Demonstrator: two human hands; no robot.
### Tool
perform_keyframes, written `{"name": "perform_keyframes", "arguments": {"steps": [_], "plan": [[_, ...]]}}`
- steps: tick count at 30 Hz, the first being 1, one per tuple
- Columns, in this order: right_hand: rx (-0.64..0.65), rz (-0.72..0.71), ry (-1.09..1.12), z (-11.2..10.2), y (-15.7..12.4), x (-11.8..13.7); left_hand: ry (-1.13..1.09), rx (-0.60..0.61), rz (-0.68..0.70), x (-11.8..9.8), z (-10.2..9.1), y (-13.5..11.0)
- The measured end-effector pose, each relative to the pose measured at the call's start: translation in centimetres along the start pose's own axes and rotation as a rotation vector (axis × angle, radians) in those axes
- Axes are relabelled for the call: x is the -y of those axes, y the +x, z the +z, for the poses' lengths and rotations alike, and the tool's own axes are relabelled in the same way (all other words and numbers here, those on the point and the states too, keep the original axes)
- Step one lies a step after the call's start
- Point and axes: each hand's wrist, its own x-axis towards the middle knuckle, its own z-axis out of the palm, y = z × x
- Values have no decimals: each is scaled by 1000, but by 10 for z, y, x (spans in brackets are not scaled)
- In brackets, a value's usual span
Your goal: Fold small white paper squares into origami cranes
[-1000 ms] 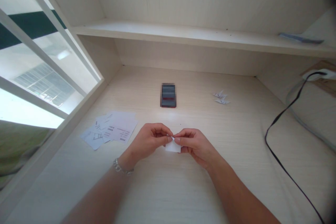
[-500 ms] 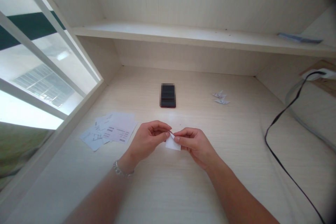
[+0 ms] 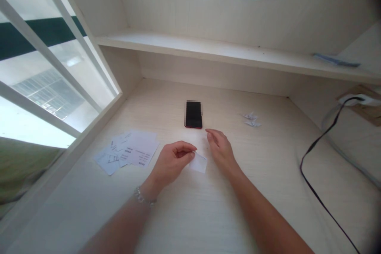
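A small white piece of paper [image 3: 199, 163], with a crease near its top edge, is pinched by its upper left corner between the thumb and fingers of my left hand [image 3: 174, 160]. A bracelet is on that wrist. My right hand [image 3: 220, 149] is apart from the paper, up and to its right. It holds nothing that I can see, with its thumb and index finger reaching forward. Just ahead of those fingertips lies a black, phone-like rectangle [image 3: 193, 115] with a red lower edge.
Overlapping printed and marked paper sheets [image 3: 139, 147] lie at the left. Small folded white paper shapes [image 3: 252, 124] sit at the back right. A black cable [image 3: 315, 186] runs from a wall socket down the right side. A shelf [image 3: 208, 49] spans the back; slatted railings border the left.
My right hand has let go of the paper and moved up and to the right. The left hand still pinches it, and more of the paper shows. The view has shifted slightly.
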Motion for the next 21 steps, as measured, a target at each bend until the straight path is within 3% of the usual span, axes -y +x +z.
{"name": "perform_keyframes", "arguments": {"steps": [2, 6, 9, 12, 14, 16, 19, 21], "plan": [[39, -53, -142, 10, 25, -8, -20, 11, -12, 2, 1, 0], [71, 6, -274, 30, 66, -11, -28, 36, -29, 7, 1, 0], [34, 66, -248, 39, 85, -9, -10, 33, -34, 7, 0, 0], [24, 64, -202, 34, 90, -5, -4, 19, -31, 6, -1, 1], [10, 48, -139, 22, 80, 1, -13, 6, -28, 6, -1, 1], [-30, 89, 189, 6, 57, 10, -31, -17, -17, 6, -1, 1], [230, 281, 580, -17, 6, 27, -60, -55, 17, 6, 2, 0], [360, 325, 633, -25, -26, 37, -63, -74, 38, 6, 5, -1]]}}
